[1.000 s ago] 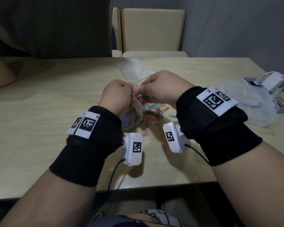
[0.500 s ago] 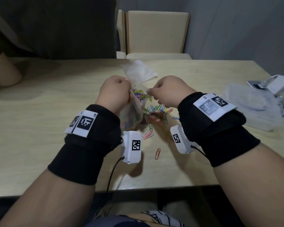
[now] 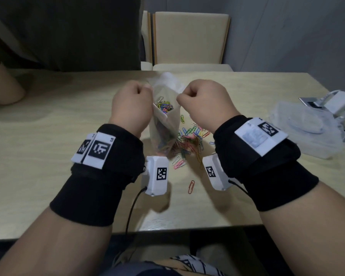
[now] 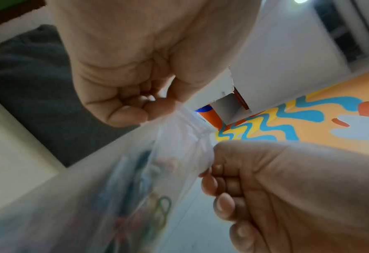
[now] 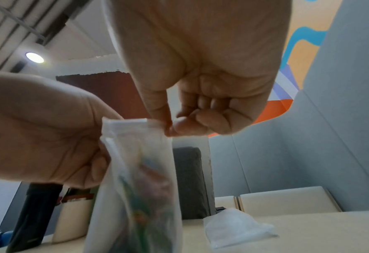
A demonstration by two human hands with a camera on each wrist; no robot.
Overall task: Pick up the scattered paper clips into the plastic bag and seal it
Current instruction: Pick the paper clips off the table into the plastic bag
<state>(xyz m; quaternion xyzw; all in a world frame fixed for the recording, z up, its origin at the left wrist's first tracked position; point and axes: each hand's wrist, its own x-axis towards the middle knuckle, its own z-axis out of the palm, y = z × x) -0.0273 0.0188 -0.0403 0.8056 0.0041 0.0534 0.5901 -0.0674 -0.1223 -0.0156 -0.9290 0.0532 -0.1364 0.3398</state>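
Observation:
A clear plastic bag (image 3: 164, 124) hangs upright above the table with coloured paper clips (image 3: 163, 107) inside. My left hand (image 3: 131, 104) pinches the bag's top left edge, and my right hand (image 3: 205, 102) pinches its top right corner. In the right wrist view the thumb and forefinger of the right hand (image 5: 168, 128) nip the bag's (image 5: 136, 171) rim. The left wrist view shows the left hand (image 4: 136, 109) gripping the bag (image 4: 136, 188). A pile of loose paper clips (image 3: 189, 140) lies on the table under the bag, and a single red clip (image 3: 191, 187) lies nearer me.
A second empty clear bag (image 5: 235, 227) lies on the table beyond my hands. A clear plastic box (image 3: 305, 130) and white chargers (image 3: 335, 102) sit at the right. A beige chair (image 3: 189, 38) stands across the wooden table (image 3: 48, 156). Another person's arm (image 3: 4, 86) rests far left.
Both hands have lifted the bag higher off the table and moved apart, stretching its top between them. Earlier the right hand was at the bag's mouth with clips.

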